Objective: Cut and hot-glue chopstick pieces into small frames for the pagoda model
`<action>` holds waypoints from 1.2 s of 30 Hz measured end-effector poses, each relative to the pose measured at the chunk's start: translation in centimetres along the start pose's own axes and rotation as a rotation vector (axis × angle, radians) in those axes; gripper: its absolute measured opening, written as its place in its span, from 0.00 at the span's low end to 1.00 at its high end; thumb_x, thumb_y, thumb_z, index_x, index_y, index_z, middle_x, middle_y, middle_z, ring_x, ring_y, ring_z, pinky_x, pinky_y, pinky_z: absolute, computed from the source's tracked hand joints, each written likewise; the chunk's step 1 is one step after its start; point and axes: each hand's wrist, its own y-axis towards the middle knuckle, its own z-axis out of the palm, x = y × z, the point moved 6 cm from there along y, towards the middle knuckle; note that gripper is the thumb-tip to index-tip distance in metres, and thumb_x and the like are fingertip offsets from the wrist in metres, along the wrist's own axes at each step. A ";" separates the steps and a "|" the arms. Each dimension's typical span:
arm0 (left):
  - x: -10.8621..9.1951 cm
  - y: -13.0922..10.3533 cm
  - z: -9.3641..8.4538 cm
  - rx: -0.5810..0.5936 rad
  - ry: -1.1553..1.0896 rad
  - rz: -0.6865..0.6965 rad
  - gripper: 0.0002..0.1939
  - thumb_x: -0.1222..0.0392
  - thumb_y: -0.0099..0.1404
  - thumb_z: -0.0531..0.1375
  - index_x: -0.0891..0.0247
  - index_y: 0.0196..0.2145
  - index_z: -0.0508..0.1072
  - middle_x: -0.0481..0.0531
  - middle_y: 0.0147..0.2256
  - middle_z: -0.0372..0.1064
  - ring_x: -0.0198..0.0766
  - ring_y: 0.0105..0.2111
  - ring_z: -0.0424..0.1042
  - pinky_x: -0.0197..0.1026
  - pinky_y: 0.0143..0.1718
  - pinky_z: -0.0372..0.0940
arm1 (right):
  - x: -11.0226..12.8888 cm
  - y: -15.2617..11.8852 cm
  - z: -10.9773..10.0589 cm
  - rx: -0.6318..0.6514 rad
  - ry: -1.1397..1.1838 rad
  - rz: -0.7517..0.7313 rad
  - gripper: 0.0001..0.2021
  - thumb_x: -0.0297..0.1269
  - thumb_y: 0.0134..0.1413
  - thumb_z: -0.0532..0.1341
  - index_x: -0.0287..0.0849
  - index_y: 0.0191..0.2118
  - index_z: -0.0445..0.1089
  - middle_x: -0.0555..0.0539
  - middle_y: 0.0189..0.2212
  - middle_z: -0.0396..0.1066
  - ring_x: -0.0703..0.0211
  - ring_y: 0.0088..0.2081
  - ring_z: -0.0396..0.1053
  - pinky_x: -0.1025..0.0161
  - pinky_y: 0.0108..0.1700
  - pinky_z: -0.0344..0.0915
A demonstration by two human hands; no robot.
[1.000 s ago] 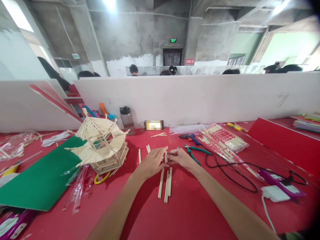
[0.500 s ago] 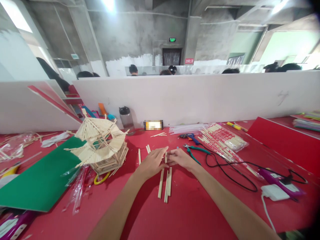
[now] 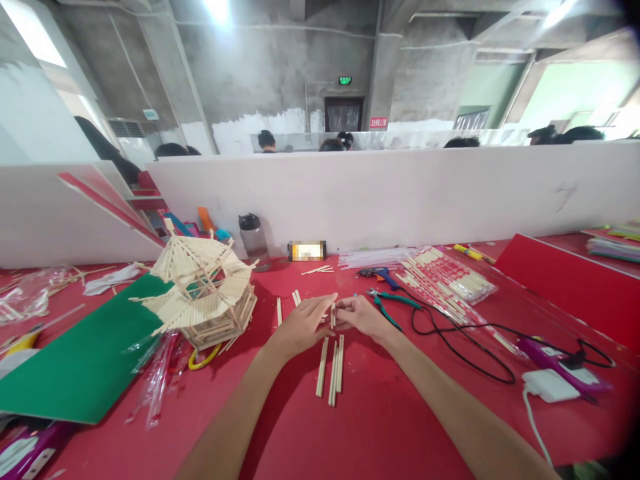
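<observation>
Between my two hands a few pale wooden sticks (image 3: 333, 315) stand close together, partly covered by fingers. My left hand (image 3: 304, 325) is curved around their left side, thumb and fingers closing toward them. On the right side, the fingers of my right hand (image 3: 361, 316) are bent and pinch the sticks. Just below the hands, several longer sticks (image 3: 333, 373) lie in small pairs on the red table. More sticks (image 3: 279, 312) lie left of my left hand. A pavilion model (image 3: 210, 293) built of such sticks stands farther left.
Right of my hands are teal-handled pliers (image 3: 387, 308), a blue glue gun (image 3: 383, 275) with a black cord, and packs of chopsticks (image 3: 450, 277). A bottle (image 3: 253, 241) stands before the white partition (image 3: 350, 200). A green board (image 3: 85, 360) lies left, a purple power strip (image 3: 563, 367) right.
The fingers of my right hand have drawn in slightly and curled more around the sticks. My left hand has barely moved.
</observation>
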 end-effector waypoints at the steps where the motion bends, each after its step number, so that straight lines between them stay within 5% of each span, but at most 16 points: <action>1: 0.1 0.0 -0.1 0.000 -0.018 -0.016 0.38 0.39 0.67 0.56 0.57 0.68 0.51 0.63 0.63 0.60 0.51 0.63 0.60 0.55 0.62 0.58 | 0.1 0.0 0.0 -0.001 0.000 -0.002 0.16 0.46 0.40 0.70 0.38 0.31 0.75 0.46 0.27 0.79 0.52 0.32 0.78 0.54 0.42 0.75; 10: 0.1 0.1 -0.5 -0.035 -0.198 -0.107 0.41 0.37 0.65 0.57 0.59 0.68 0.50 0.63 0.62 0.61 0.51 0.63 0.61 0.54 0.62 0.58 | 0.1 0.0 -0.3 0.028 -0.030 -0.007 0.21 0.52 0.42 0.71 0.38 0.33 0.75 0.46 0.29 0.79 0.53 0.32 0.78 0.54 0.43 0.74; 28: 0.2 0.2 -0.4 -0.012 -0.144 -0.094 0.38 0.42 0.66 0.59 0.58 0.67 0.53 0.62 0.62 0.62 0.52 0.62 0.62 0.57 0.62 0.57 | 0.0 -0.1 -0.1 0.089 -0.032 -0.002 0.23 0.54 0.43 0.71 0.37 0.35 0.75 0.44 0.32 0.79 0.53 0.34 0.78 0.52 0.46 0.73; 36: 0.9 0.2 -0.8 -0.183 -0.628 -0.228 0.37 0.57 0.60 0.67 0.55 0.63 0.58 0.60 0.63 0.60 0.47 0.57 0.66 0.53 0.55 0.67 | 0.8 -0.1 -1.3 0.036 0.102 -0.027 0.22 0.49 0.42 0.72 0.42 0.41 0.71 0.48 0.29 0.78 0.55 0.32 0.78 0.55 0.42 0.74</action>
